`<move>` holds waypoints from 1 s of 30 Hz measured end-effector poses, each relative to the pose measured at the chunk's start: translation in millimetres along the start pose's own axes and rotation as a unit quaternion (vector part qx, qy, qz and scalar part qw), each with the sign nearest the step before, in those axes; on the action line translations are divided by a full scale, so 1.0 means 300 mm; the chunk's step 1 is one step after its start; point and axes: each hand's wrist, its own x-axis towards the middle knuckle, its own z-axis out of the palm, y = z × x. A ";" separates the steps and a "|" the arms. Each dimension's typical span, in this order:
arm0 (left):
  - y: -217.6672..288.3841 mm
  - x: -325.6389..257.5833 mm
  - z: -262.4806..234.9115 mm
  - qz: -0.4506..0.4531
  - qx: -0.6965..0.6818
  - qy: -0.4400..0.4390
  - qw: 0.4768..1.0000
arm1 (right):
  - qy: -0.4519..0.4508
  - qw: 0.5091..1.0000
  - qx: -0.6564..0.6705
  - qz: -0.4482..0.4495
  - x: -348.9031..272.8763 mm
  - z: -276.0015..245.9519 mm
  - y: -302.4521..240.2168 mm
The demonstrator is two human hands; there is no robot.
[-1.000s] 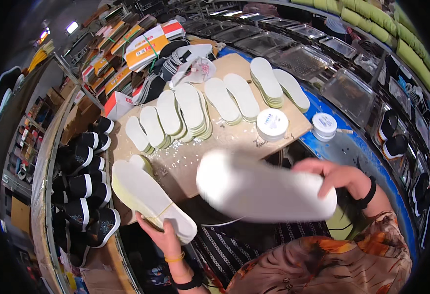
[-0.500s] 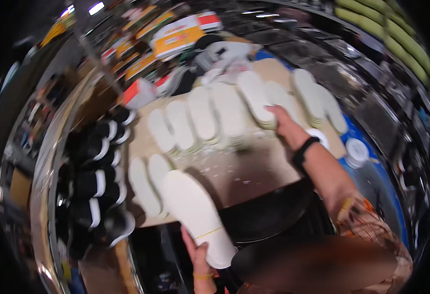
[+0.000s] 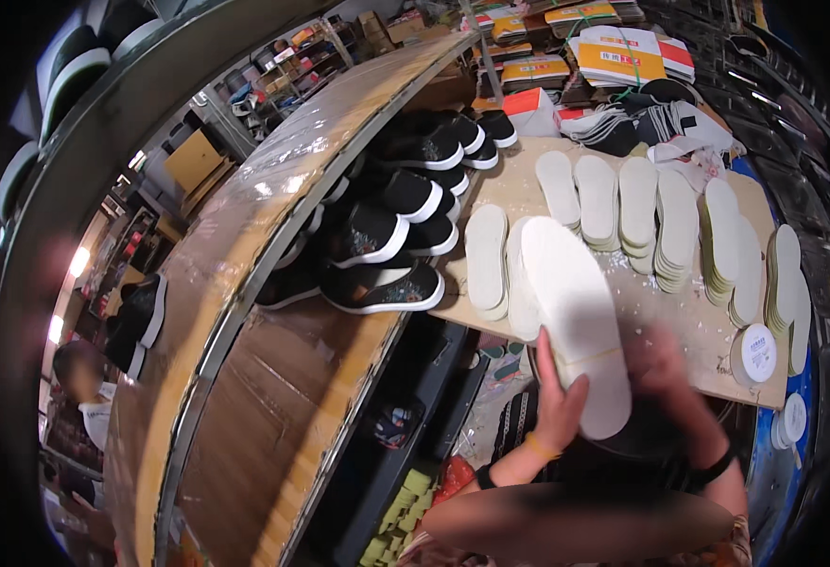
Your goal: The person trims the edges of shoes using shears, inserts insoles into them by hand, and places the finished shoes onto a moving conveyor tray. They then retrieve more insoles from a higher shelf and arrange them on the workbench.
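Observation:
My left hand (image 3: 561,397) is wrapped round a white shoe insole (image 3: 580,302), which has a thin yellowish line across its heel part. The insole is held tilted above the table's near edge. To the right of its heel hovers my right hand (image 3: 665,364), smeared by motion, so its fingers do not show clearly. Beyond the hands, stacks of pale insoles (image 3: 637,203) stand in a row on the tan tabletop (image 3: 519,175). Another stack of insoles (image 3: 486,260) lies just left of the held one.
Black slip-on shoes with white soles (image 3: 372,231) crowd a rack (image 3: 283,241) at the left. Flattened cartons (image 3: 618,61) and cloth (image 3: 694,142) lie at the back. White round rolls (image 3: 755,354) sit at the right edge. Far left, another person (image 3: 94,406) is partly visible.
The view has swung left, bringing the shoe rack into view. My right hand has left an insole stack and come back near the held insole. My left hand still grips that insole.

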 end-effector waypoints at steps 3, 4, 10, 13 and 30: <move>-0.021 -0.039 0.038 0.045 0.045 0.033 0.997 | -0.026 0.998 0.057 0.017 -0.126 0.227 -0.016; -0.031 -0.056 0.034 0.091 0.155 0.029 0.983 | -0.042 0.991 0.124 0.021 -0.141 0.216 -0.037; 0.020 -0.078 0.008 0.281 0.362 -0.043 0.888 | 0.027 0.998 -0.024 0.057 -0.257 0.133 -0.065; 0.116 -0.053 -0.002 0.116 0.180 -0.299 0.930 | -0.017 0.995 0.056 0.078 -0.314 0.038 -0.061; -0.017 0.124 0.086 0.263 0.300 -0.009 0.917 | -0.261 0.924 -0.131 0.245 -0.453 -0.257 -0.155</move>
